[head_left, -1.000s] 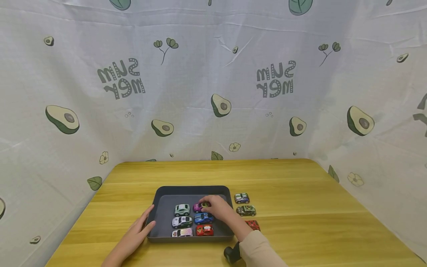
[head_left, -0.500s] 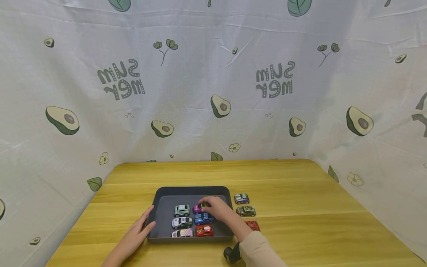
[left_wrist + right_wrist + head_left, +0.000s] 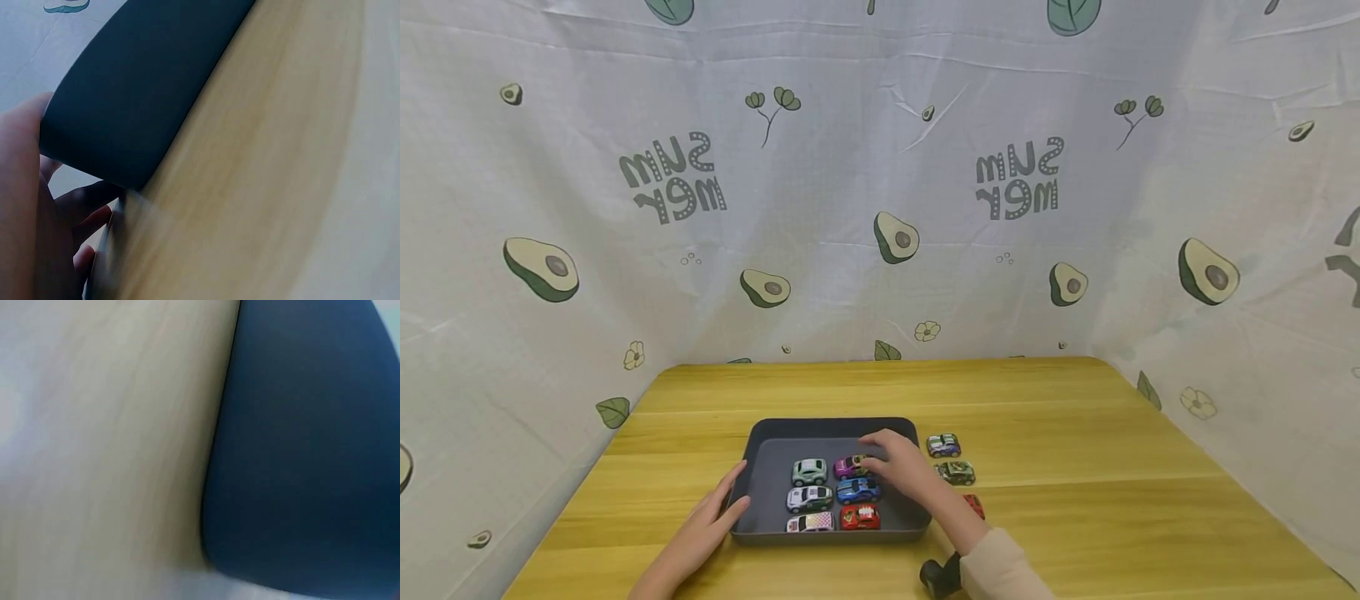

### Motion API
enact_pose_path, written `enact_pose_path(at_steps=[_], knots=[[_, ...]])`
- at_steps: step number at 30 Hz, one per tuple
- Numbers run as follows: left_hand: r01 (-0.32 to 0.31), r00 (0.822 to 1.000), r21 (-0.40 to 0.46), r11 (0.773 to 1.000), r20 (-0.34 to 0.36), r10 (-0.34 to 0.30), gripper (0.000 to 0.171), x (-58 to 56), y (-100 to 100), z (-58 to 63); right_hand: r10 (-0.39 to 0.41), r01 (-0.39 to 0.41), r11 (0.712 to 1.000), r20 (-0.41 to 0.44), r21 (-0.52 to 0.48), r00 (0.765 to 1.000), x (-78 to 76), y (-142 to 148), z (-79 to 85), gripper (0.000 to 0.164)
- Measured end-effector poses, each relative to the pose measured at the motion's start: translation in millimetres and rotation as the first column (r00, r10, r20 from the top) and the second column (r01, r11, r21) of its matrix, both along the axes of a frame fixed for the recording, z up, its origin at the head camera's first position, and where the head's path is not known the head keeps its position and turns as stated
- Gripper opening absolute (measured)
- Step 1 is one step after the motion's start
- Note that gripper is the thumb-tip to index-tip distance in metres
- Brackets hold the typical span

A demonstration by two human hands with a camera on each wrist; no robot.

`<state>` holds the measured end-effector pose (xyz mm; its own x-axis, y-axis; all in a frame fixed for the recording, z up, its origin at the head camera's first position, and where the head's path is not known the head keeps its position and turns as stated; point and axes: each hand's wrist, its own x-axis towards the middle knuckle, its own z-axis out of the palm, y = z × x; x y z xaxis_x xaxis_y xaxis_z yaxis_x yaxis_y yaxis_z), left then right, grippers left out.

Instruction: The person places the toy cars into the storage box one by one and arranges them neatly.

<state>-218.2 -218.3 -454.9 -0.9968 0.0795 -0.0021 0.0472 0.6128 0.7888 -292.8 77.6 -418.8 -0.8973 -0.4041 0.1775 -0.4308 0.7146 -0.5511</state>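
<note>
A dark grey tray (image 3: 775,537) holds several small toy cars. My left hand (image 3: 700,521) holds its left side, thumb over the rim and fingers along the outer wall; the left wrist view shows that hand (image 3: 56,187) at the tray's corner. Above the tray's right part is my right hand (image 3: 898,465), thumb and fingers spread, just to the right of the purple toy car (image 3: 847,467). A blue toy car (image 3: 856,490) and a red toy car (image 3: 860,517) sit nearer me. In the right wrist view only the tray's outer wall (image 3: 306,444) and the table show.
In the tray's left column are a pale green car (image 3: 809,472), a white-and-green car (image 3: 809,499) and a checkered car (image 3: 811,522). Right of the tray stand a striped car (image 3: 943,445), a camouflage car (image 3: 957,472) and a partly hidden red-and-black car (image 3: 973,505) on the wooden table (image 3: 1112,500).
My right hand has let go of the purple car and moved up and to the right, its fingers parting. The purple car stays in the tray. My left hand has not moved.
</note>
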Motion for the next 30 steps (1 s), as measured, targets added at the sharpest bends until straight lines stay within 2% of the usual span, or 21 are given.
enact_pose_path(at_steps=[4, 10, 18, 26, 30], knots=[[-0.003, 1.000, -0.006, 1.000, 0.004, 0.003, 0.061, 0.0, -0.1, 0.0, -0.006, 0.006, 0.999, -0.012, -0.032, 1.000, 6.5, 9.5, 5.4, 0.037], [-0.006, 1.000, -0.005, 1.000, 0.010, 0.006, 0.062, -0.1, 0.5, 1.0, 0.003, -0.004, 1.000, -0.056, -0.021, 0.998, 17.8, 27.2, 9.9, 0.041], [-0.009, 1.000, -0.016, 1.000, -0.003, 0.009, 0.061, 0.4, 0.5, 0.0, -0.063, 0.059, 0.996, -0.080, -0.060, 0.995, 34.5, 49.7, 6.0, 0.043], [-0.006, 1.000, -0.009, 1.000, -0.001, 0.006, 0.061, -0.4, 0.1, -0.6, -0.147, 0.139, 0.983, -0.067, -0.120, 0.987, 47.0, 70.7, 4.8, 0.042], [-0.003, 1.000, -0.008, 1.000, -0.006, 0.003, 0.061, -0.7, -0.2, -1.1, -0.153, 0.142, 0.983, -0.091, -0.116, 0.984, 50.5, 81.9, 4.6, 0.041]])
